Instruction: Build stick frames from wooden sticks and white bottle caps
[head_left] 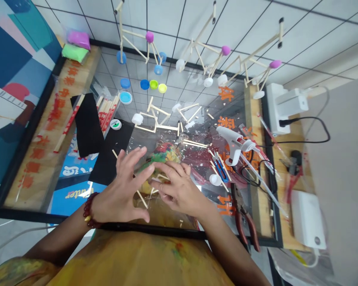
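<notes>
Grip open, left hand (121,190) and right hand (179,188) splayed.

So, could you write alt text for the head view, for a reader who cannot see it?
The left hand, with a red bead bracelet, and the right hand hover over a multicoloured lump on a glass table. A glue gun and pliers lie to the right near loose sticks, and stick models stand beyond.

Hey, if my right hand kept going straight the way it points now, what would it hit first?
Probably your left hand, just ahead of your right hand fingertips. Depth is unclear, though, so those fingertips could brush the multicolored lump first.
</notes>
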`<state>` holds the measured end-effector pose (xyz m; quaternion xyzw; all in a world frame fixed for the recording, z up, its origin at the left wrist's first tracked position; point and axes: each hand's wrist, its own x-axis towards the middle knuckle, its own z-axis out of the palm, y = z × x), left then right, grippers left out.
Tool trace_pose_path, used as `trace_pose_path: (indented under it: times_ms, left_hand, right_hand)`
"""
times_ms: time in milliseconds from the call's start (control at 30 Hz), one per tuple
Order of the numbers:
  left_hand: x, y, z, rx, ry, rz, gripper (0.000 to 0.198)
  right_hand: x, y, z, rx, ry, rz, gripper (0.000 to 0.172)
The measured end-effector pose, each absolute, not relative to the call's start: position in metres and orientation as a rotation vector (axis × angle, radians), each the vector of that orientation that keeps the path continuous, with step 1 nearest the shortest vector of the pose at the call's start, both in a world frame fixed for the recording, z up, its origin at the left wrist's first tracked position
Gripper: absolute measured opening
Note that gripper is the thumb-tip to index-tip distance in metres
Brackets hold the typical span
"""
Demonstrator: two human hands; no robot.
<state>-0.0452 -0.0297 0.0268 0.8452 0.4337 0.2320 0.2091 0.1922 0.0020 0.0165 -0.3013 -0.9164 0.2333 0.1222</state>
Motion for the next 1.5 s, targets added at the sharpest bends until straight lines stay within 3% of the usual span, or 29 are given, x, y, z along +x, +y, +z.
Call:
trace_pose_path:
  times_ms: [67,200,267,400,633,900,1067,1100,1200,1267,1500]
  left_hand:
    - [-0.050,-0.035,0.032,2.237,1.224,0.770,0.106]
    - [-0.058,-0.042,0.038,2.135,1.378,1.026,0.045]
    - [-0.060,-0.043,0.039,2.204,1.436,1.077,0.035]
    - [-0.059,-0.043,0.038,2.414,1.556,1.156,0.036]
    - [-0.044,-0.050,0.031,2.710,1.573,1.229,0.061]
    - [-0.036,-0.057,0.025,2.727,1.625,1.182,0.071]
    - [-0.028,-0.063,0.034,2.616,1.652,1.166,0.073]
    - [-0.028,-0.064,0.035,2.615,1.651,1.150,0.074]
    - [-0.033,-0.068,0.034,2.609,1.649,1.102,0.074]
    - [-0.038,-0.069,0.032,2.575,1.685,1.093,0.068]
    - [-0.044,-0.068,0.039,2.414,1.794,1.153,0.035]
  right_hand:
    - [0.195,0.002,0.018,-0.908,-2.657,0.677,0.048]
    - [0.209,0.003,0.023,-0.933,-2.586,0.729,0.060]
    - [0.218,0.003,0.025,-0.935,-2.511,0.758,0.071]
    - [0.225,-0.002,0.026,-0.959,-2.336,0.751,0.081]
    - [0.198,-0.018,0.040,-0.941,-2.192,0.833,0.032]
    - [0.187,-0.026,0.049,-0.823,-2.301,0.918,0.017]
    - [0.200,-0.035,0.041,-0.859,-2.004,0.892,0.017]
    - [0.205,-0.037,0.040,-0.933,-1.926,0.931,0.023]
    - [0.221,-0.039,0.035,-1.079,-1.781,1.151,0.085]
    - [0.228,-0.040,0.029,-1.049,-1.713,1.319,0.110]
    - [0.233,-0.042,0.015,-0.983,-1.488,1.432,0.106]
